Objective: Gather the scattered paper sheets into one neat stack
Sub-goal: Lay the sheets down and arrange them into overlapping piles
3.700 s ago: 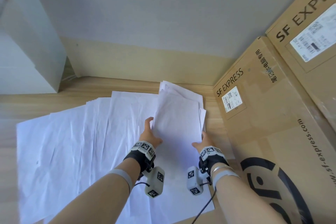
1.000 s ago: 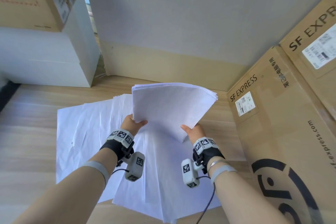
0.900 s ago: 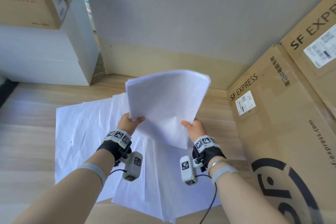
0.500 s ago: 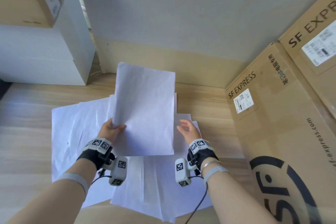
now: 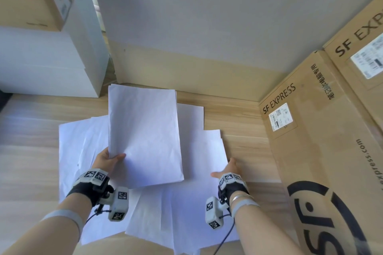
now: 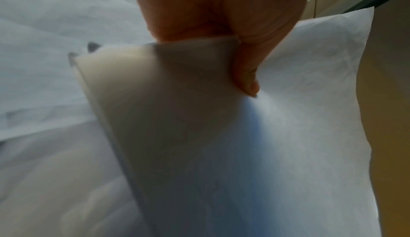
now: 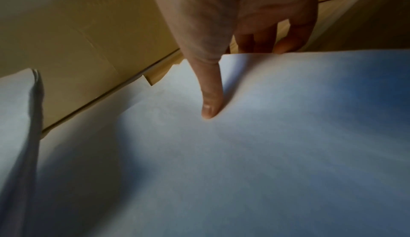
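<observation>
The left hand (image 5: pixel 107 158) pinches the gathered stack (image 5: pixel 145 136) aloft, freeing the right hand (image 5: pixel 231 168) to pinch a loose sheet's (image 5: pixel 207 151) edge.

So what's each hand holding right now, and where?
The left hand pinches the gathered stack at its near left corner. The right hand grips a loose sheet's right edge, thumb on top, fingers under.

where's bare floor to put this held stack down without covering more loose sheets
Bare wooden floor lies left of the loose sheets, in front of the white box. A narrower strip runs between the sheets and the SF Express carton. The middle is crowded: sheets overlap under the held stack, left hand and right hand.
</observation>
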Tool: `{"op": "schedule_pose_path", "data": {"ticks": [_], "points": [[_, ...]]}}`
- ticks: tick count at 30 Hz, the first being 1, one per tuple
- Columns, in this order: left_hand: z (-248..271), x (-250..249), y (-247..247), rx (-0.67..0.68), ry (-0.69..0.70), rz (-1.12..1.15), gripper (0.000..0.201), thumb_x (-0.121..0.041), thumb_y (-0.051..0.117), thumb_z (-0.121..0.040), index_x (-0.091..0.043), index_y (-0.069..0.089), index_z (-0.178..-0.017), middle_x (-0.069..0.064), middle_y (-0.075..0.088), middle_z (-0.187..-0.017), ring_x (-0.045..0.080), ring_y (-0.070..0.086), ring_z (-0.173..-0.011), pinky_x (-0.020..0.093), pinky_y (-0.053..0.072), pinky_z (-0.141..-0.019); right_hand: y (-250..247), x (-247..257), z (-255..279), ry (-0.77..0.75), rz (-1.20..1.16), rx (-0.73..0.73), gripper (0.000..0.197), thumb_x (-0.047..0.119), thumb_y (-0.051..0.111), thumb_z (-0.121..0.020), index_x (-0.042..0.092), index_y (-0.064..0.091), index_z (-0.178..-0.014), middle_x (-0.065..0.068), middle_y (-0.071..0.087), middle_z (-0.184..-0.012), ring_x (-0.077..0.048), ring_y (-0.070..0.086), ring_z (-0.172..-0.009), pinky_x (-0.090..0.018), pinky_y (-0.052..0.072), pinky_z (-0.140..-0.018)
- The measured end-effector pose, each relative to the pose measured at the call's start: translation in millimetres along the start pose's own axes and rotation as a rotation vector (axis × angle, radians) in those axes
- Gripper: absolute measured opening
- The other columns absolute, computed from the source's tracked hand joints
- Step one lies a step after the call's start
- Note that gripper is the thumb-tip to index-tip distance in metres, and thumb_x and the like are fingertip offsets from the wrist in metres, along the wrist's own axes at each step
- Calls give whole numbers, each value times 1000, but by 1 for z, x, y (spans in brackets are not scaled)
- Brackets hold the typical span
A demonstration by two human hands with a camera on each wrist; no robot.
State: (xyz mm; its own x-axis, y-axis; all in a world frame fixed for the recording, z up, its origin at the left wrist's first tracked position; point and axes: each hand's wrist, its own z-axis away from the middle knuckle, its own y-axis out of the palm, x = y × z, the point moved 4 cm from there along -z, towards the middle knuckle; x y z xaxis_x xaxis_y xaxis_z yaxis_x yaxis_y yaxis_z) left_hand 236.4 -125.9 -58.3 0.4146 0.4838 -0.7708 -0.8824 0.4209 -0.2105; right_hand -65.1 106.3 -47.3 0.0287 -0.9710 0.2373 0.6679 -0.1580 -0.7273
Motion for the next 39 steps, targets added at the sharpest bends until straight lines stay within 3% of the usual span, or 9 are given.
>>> {"op": "schedule_pose_path", "data": {"ticks": [6, 16, 19, 23, 27, 31, 35, 37, 39], "points": [[-3, 1, -3, -13, -3, -24, 22, -3, 59, -86, -3, 57, -109, 16, 58, -97, 28, 53, -89, 37, 41, -81, -4, 7, 3, -35, -39, -23, 47, 18, 59, -89, -5, 47, -128, -19, 55, -133, -32, 53, -121, -34, 43, -98], [-9, 7, -7, 13, -39, -57, 20, -6, 60, -86, -5, 58, -105, 16, 60, -98, 29, 55, -89, 37, 42, -82, -25, 12, 9, -126, -333, -212, 45, 26, 34, -100, -4, 46, -131, -20, 45, -142, -34, 43, -130, -36, 33, -107], [-9, 8, -6, 20, -44, -70, 20, -6, 61, -86, -4, 58, -105, 16, 60, -97, 29, 55, -89, 38, 42, -82, -25, 3, 8, -117, -362, -275, 44, 24, 34, -100, -10, 52, -121, -24, 43, -139, -38, 46, -123, -36, 36, -100], [-10, 8, -7, 25, -45, -69, 22, -6, 61, -85, -5, 58, -107, 16, 61, -98, 30, 55, -90, 41, 43, -85, -24, -6, 4, -135, -494, -301, 36, 26, 41, -98, -1, 59, -113, -17, 65, -114, -32, 59, -105, -29, 41, -84], [-8, 9, -6, 30, -51, -61, 19, -5, 61, -86, -6, 57, -104, 16, 59, -98, 29, 54, -90, 41, 42, -83, -17, 1, 0, -201, -412, -179, 11, 15, 61, -85, 13, 57, -96, -12, 65, -97, -29, 61, -90, -32, 47, -79], [-6, 13, -4, 31, -68, -52, 22, -3, 60, -86, -4, 57, -107, 17, 58, -97, 29, 54, -89, 38, 42, -81, 4, 3, -8, -164, -190, -54, 36, 18, 75, -71, 25, 49, -94, -12, 58, -120, -29, 58, -108, -32, 45, -89], [-6, 18, -2, 27, -83, -34, 22, 1, 59, -85, -1, 56, -108, 18, 56, -93, 28, 51, -84, 37, 40, -77, 7, 12, -3, -160, -188, -70, 43, 11, 74, -72, 14, 56, -111, -13, 56, -127, -28, 57, -112, -31, 44, -91], [-6, 20, -3, 23, -86, -36, 22, 0, 60, -85, -1, 56, -106, 19, 56, -93, 28, 51, -85, 37, 40, -77, 6, 15, -1, -153, -251, -73, 55, 8, 73, -73, 12, 49, -122, -12, 56, -128, -28, 58, -108, -30, 44, -90], [-6, 22, -3, 25, -89, -30, 21, 0, 60, -85, -2, 56, -105, 19, 57, -93, 28, 52, -84, 37, 41, -76, 6, 16, 2, -129, -319, -58, 64, 9, 74, -74, 13, 41, -129, -11, 58, -123, -26, 58, -95, -29, 45, -86]]}}
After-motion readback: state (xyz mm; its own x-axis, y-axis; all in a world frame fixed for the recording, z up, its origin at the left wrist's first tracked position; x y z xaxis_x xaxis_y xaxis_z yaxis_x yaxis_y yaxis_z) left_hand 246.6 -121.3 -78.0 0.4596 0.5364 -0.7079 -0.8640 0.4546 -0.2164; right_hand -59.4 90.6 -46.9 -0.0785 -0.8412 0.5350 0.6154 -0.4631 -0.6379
